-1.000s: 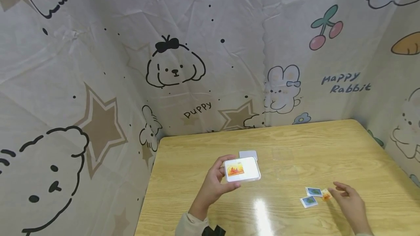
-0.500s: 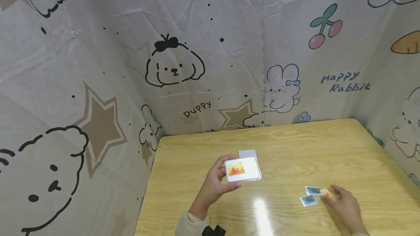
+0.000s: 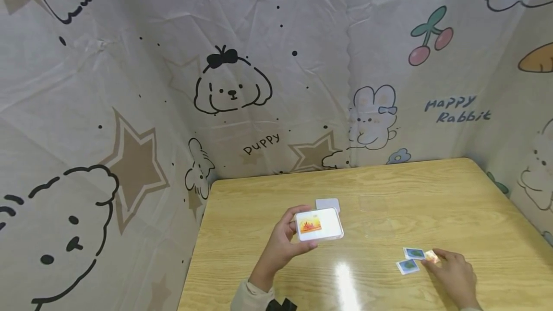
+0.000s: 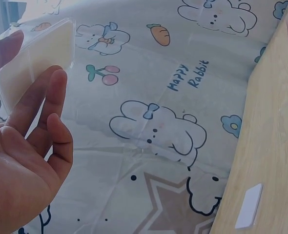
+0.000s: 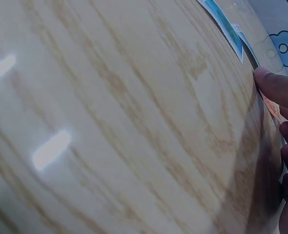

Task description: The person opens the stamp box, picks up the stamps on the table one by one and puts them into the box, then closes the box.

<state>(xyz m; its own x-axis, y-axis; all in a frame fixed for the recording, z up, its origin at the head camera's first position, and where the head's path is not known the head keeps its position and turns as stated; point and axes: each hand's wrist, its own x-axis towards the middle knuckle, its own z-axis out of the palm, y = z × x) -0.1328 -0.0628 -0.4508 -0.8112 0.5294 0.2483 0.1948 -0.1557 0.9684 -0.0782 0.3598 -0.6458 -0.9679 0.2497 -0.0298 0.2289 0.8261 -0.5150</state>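
My left hand [image 3: 281, 244] holds up a clear, shallow plastic case [image 3: 332, 223] with a white inside, thumb along the lower edge and fingers at the upper. On its white face lies an orange stamp-like picture [image 3: 310, 224]. In the left wrist view the back of the case shows, pale and see-through at the rim. Down at the table's right, my right hand [image 3: 455, 275] pinches a small orange stamp [image 3: 431, 256] between thumb and fingers. It sits tilted beside a blue-green stamp [image 3: 414, 253]; a second blue-green stamp [image 3: 408, 267] lies just in front.
A white flat rectangular piece [image 3: 327, 203] lies on the wooden table [image 3: 242, 205] behind the case. Faint clear plastic pieces [image 3: 379, 227] lie right of it. A printed cloth [image 3: 276, 85] hangs behind and at the sides. Light glares off the table's front.
My right hand has moved a little left and closed its thumb and fingers on the orange stamp, which now tilts up. My left hand and the case have stayed in place.
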